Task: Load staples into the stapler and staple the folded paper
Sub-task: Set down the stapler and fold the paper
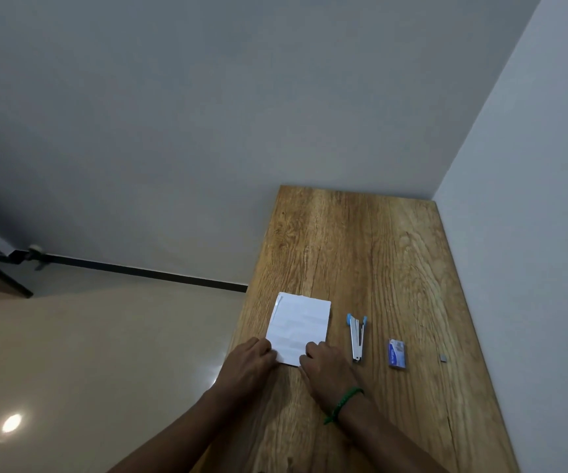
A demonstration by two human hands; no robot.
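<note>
**Both hands on the paper, stapler untouched**

Head view: we look down on a wooden surface (378, 250) set into a corner of the room. The folded paper (301, 324) lies flat near the surface's left edge. Our left hand (250, 361) covers its near left corner and our right hand (327, 367) its near right corner. The fingers (265, 345) of both hands are bent over the paper, but we cannot tell whether they pinch it or only press it.

The stapler (357, 337) lies just right of the paper. The staple box (397, 353) is further right, and a small grey strip (443, 358), probably staples, lies beyond it. Neither hand touches any of them.

We see these risks:
- A push leftward could send the paper off the nearby edge.
- Letting go could allow the fold to spring open.
- The right wrist could knock the stapler when it reaches across.
- The tiny strip may snap or slip when picked up.
- Stapling before loading would leave the paper unfastened.
</note>
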